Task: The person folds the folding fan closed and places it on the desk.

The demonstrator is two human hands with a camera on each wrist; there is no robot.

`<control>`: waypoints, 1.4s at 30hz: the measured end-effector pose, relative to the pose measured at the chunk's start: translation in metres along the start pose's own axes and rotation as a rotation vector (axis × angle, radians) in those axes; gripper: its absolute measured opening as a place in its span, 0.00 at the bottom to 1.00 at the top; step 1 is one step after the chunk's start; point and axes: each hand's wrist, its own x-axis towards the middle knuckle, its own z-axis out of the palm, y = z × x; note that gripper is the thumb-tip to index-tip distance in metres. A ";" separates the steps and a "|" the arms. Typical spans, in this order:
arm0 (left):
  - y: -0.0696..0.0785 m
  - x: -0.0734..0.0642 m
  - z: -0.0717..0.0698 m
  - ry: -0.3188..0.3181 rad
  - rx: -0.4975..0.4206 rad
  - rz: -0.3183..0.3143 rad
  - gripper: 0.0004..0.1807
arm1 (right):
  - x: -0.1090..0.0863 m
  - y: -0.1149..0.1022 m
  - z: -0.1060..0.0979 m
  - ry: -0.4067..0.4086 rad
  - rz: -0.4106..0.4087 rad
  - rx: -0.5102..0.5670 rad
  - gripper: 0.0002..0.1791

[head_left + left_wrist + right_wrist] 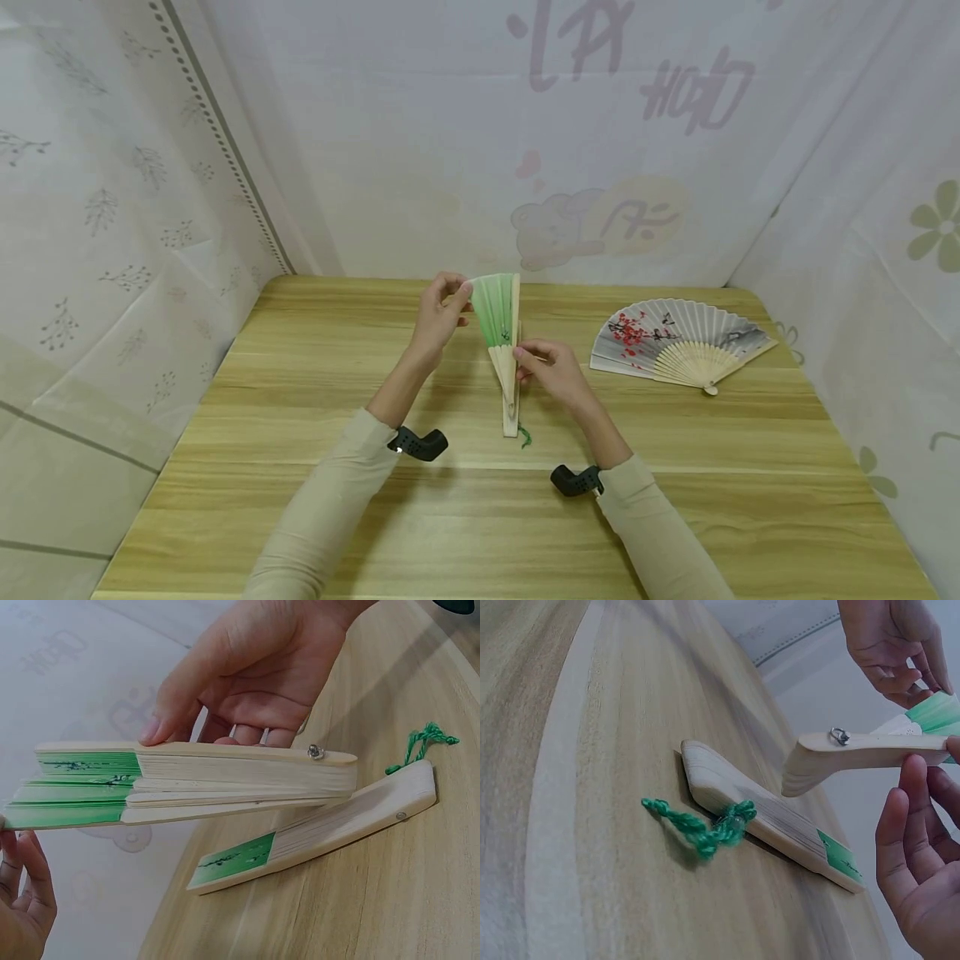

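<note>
A green folding fan (493,312) with pale wooden ribs is partly spread and held above the table. My left hand (441,315) pinches the outer edge of its green leaf at the upper left. Lower down, my right hand (557,372) grips the opposite guard stick between thumb and fingers. A metal rivet (316,752) joins the ribs at the narrow end. Beneath the held fan, a second green fan (337,817) lies folded on the table, largely covered in the head view. From its end trails a green braided cord (705,834).
A grey-white fan (637,337) with red blossoms lies spread on the right of the wooden table (465,533). Patterned cloth (390,150) hangs along the back and both sides. Each wrist wears a black camera mount (423,446).
</note>
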 end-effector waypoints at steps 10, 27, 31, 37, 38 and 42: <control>-0.008 0.002 0.003 0.039 0.021 0.026 0.12 | -0.002 -0.003 0.003 -0.021 -0.042 -0.036 0.11; -0.025 -0.012 0.009 -0.152 0.075 -0.103 0.09 | -0.003 -0.004 0.003 0.021 -0.047 -0.043 0.13; -0.027 -0.015 0.011 -0.160 0.082 -0.086 0.08 | -0.003 -0.003 0.003 0.027 -0.031 -0.049 0.12; -0.027 -0.016 0.013 -0.158 0.100 -0.065 0.08 | -0.002 0.000 0.002 0.013 -0.011 -0.064 0.13; -0.027 -0.015 0.013 -0.157 0.105 -0.063 0.08 | -0.002 0.000 0.002 0.009 -0.011 -0.068 0.13; -0.029 -0.015 0.013 -0.153 0.111 -0.051 0.06 | -0.003 0.000 0.002 -0.007 -0.024 -0.075 0.14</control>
